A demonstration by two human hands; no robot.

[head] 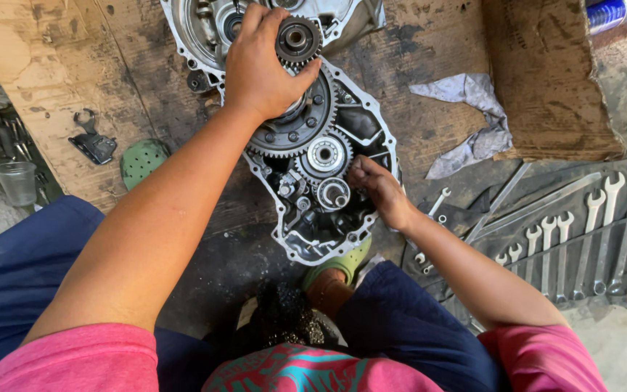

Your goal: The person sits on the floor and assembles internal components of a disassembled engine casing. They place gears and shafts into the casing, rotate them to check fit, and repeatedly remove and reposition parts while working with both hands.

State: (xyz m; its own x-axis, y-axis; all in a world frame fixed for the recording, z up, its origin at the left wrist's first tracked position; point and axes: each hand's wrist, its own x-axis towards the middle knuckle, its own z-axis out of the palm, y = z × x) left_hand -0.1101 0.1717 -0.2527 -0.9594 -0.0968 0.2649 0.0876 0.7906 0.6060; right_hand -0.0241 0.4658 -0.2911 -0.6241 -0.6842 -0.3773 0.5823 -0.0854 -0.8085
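An open engine case [295,247] lies on greasy cardboard, full of gears. My left hand [259,69] grips a small dark gear cluster [297,40] above the large toothed clutch gear [292,134] at the case's upper part. My right hand [377,190] rests at the case's right edge, fingertips pinched inside it next to a small gear [334,193] and a medium silver gear [325,154]. What the right fingers pinch is hidden.
A second case half [205,29] lies at the top. A tool roll with several spanners [582,232] is spread at the right, a loose spanner [438,202] beside it. A grey rag [469,120], a green disc [141,161], a metal bracket [92,143] and a plastic cup [17,181] lie around. My sandalled foot [332,272] sits below the case.
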